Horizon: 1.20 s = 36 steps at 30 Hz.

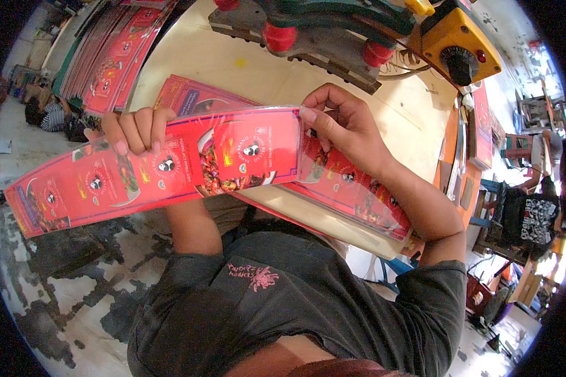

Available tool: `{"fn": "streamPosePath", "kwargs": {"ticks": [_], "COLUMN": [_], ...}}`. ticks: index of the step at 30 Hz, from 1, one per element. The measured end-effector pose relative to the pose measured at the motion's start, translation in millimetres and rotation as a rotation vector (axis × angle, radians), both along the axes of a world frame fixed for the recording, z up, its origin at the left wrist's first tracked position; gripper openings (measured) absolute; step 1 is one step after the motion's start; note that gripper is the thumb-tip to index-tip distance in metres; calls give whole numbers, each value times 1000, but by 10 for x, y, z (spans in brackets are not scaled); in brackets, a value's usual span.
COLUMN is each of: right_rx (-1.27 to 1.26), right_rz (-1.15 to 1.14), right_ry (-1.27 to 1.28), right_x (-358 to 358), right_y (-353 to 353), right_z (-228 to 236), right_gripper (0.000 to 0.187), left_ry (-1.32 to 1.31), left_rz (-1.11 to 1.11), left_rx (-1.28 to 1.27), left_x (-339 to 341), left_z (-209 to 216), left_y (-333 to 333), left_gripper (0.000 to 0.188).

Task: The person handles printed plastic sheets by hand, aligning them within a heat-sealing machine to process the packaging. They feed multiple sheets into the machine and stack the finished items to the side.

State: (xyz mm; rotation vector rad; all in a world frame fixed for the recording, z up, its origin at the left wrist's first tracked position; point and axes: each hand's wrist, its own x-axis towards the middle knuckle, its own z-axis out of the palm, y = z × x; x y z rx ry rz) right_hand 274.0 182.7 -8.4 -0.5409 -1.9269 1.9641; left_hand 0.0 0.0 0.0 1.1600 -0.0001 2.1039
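Observation:
A long red printed plastic sheet, glossy and covered with food pictures, is held up slanting across the front of the table. My left hand grips its upper edge left of the middle, fingers folded over the front. At the sheet's upper right corner, my right hand pinches it between thumb and forefinger. Under and behind it, more red printed sheets lie on the pale tabletop, partly covered by the held one. Another red sheet edge shows behind my left hand.
A thick stack of red printed sheets stands at the far left. Along the back sits a dark green machine with red knobs, beside a yellow control box with a black dial. Other people are at the right.

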Motion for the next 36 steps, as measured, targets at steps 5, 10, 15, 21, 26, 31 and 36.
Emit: {"fn": "streamPosePath", "kwargs": {"ticks": [5,10,15,21,26,31,36], "right_rx": [35,-7,6,-3,-29,-27,-22], "right_rz": [6,7,-6,-3,4,7,23], "right_ry": [-39,-19,-45,-35,-12,-41,-32], "right_x": [17,28,19,14,12,11,13], "right_y": [23,38,24,28,24,37,40], "right_z": [11,-5,18,-11,10,10,-13], "right_gripper": [22,20,21,21,19,18,16], "left_ry": [117,141,170,189,167,178,173], "left_rz": [-54,-69,-89,-56,-5,6,-11], "left_rx": [97,134,145,133,78,60,73], "left_x": [27,-8,-19,20,69,79,115], "left_z": [19,-25,-25,3,43,62,88], "left_y": [35,28,28,16,-59,-68,-27], "left_gripper": [52,54,54,54,56,57,59]}}
